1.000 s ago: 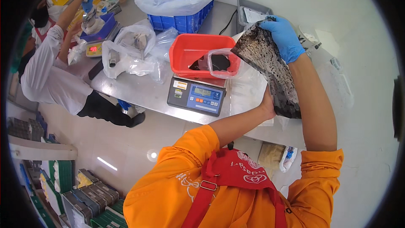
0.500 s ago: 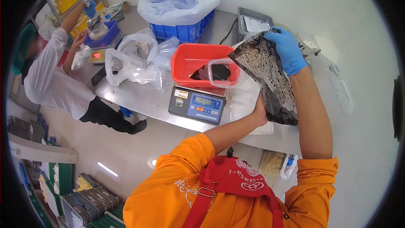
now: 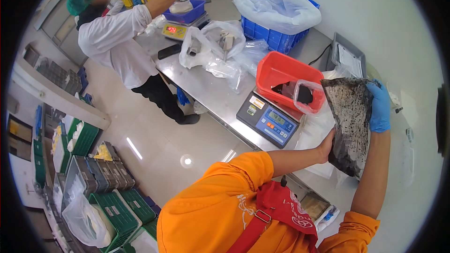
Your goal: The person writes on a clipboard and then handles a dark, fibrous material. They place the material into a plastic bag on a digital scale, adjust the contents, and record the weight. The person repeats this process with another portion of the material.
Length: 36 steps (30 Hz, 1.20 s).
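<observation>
Both hands hold a clear plastic bag (image 3: 349,122) smeared inside with black, powdery residue, above the right part of the steel table. My right hand (image 3: 378,107), in a blue glove, is closed on its upper right edge. My bare left hand (image 3: 326,145) grips its lower left side, its fingers mostly hidden behind the bag. Just left of the bag, a red tray (image 3: 269,65) stands on a digital scale (image 3: 268,118). A small clear bag with black contents (image 3: 304,94) lies in that tray, beside more black material.
A blue crate (image 3: 276,37) lined with a white plastic bag stands at the back. Plastic bags with metal scoops (image 3: 227,42) lie left of the tray. A grey tray (image 3: 348,54) holds papers. At far left a co-worker (image 3: 115,42) stands by another scale (image 3: 176,30).
My view has swung left, so the table and scale appear farther right. The smeared bag stays in both hands and now hangs more upright. The co-worker's raised arm has shifted.
</observation>
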Motion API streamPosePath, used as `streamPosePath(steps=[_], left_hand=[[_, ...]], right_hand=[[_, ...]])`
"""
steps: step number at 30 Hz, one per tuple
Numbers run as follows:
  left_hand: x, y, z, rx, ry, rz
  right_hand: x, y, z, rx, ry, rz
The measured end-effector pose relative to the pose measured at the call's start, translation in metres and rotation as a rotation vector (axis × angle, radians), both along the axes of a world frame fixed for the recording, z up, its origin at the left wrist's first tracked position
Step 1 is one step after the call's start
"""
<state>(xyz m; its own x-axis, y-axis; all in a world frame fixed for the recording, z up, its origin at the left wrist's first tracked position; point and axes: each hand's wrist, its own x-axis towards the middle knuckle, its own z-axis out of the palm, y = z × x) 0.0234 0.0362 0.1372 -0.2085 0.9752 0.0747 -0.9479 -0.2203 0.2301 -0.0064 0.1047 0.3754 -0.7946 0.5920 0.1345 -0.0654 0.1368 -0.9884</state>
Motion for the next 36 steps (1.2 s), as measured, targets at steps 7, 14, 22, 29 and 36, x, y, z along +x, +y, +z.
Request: streamPosePath(steps=[7,14,22,29,36], left_hand=[[0.0,0.009,-0.014,-0.204,-0.057,0.097],[-0.007,-0.006,0.009,-0.128,0.057,0.098],[-0.012,-0.007,0.003,-0.083,0.064,0.104],[-0.018,0.021,-0.03,-0.035,-0.025,0.145],[-0.032,-0.003,-0.008,-0.127,0.027,0.197]], right_hand=[[0.002,0.007,0.0,0.054,-0.039,0.011],[0.005,0.015,-0.008,0.007,0.047,-0.087],[0.013,0.022,-0.011,-0.057,0.084,-0.003],[0.033,0.057,-0.019,-0.124,0.128,-0.013],[0.038,0.067,-0.026,-0.207,0.277,-0.038]])
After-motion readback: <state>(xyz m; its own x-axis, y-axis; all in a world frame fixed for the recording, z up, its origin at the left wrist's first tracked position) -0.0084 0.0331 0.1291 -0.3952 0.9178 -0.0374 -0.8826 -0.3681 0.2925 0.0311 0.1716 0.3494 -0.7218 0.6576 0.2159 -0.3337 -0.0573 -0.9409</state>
